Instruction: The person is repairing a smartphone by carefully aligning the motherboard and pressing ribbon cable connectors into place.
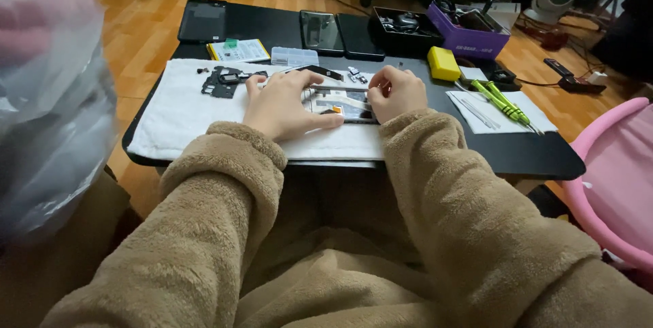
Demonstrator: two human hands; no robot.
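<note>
The left hand (282,105) lies flat over the left end of an opened phone (343,105), fingers (309,78) spread and pressing down on it, thumb along its near edge. The right hand (396,92) is curled at the phone's right end, fingers bent inward; whether they pinch a tool or a part cannot be told. The phone rests on a white towel (177,114), near the front of a low black bench (517,154), between the two hands.

On the towel, left of the left hand, lies a dark inner frame piece (223,82), with small loose parts (355,74) just beyond the phone. Behind the towel are a yellow-edged booklet (239,50) and a clear parts case (294,56). Further back lie three dark phones or screens (202,21) in a row.

To the right of the right hand sits a yellow block (443,63), and beyond it a sheet of white paper (476,118) with green screwdrivers (502,102) on it. A black tray (403,31) and a purple box (468,34) of tools stand at the back right. Both arms wear fuzzy tan sleeves (224,185). A pink chair (612,178) stands at the right, and a clear plastic bag (47,97) fills the left edge.
</note>
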